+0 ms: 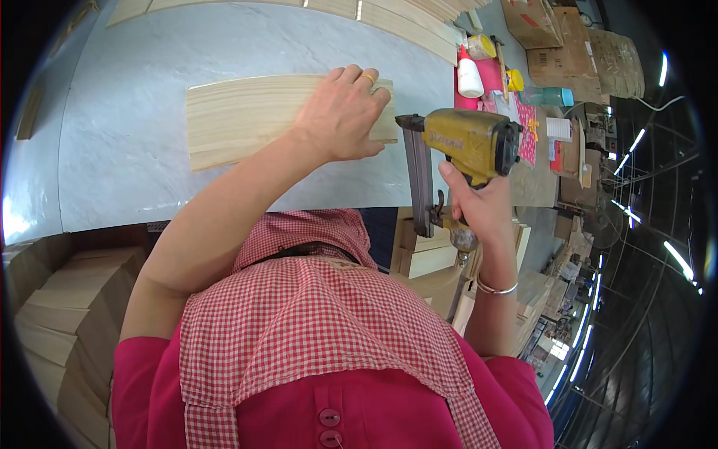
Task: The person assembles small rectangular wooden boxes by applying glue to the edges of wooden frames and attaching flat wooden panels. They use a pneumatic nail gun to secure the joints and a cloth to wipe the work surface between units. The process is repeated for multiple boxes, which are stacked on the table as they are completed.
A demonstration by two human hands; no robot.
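Note:
A pale wooden board lies on the grey marbled tabletop. My left hand grips it near its right end, with the fingers over the far edge and the thumb by the near corner. In my right hand is a yellow and black pneumatic staple gun, held by its handle. The gun's nose is just right of the board's end and looks slightly apart from it. Its long dark magazine points down past the table's near edge. Part of the handle is hidden by my fingers.
More pale boards line the table's far side. To the right are a white glue bottle with a red cap, a hammer, a teal bottle and cardboard boxes. Stacked brown panels stand at lower left.

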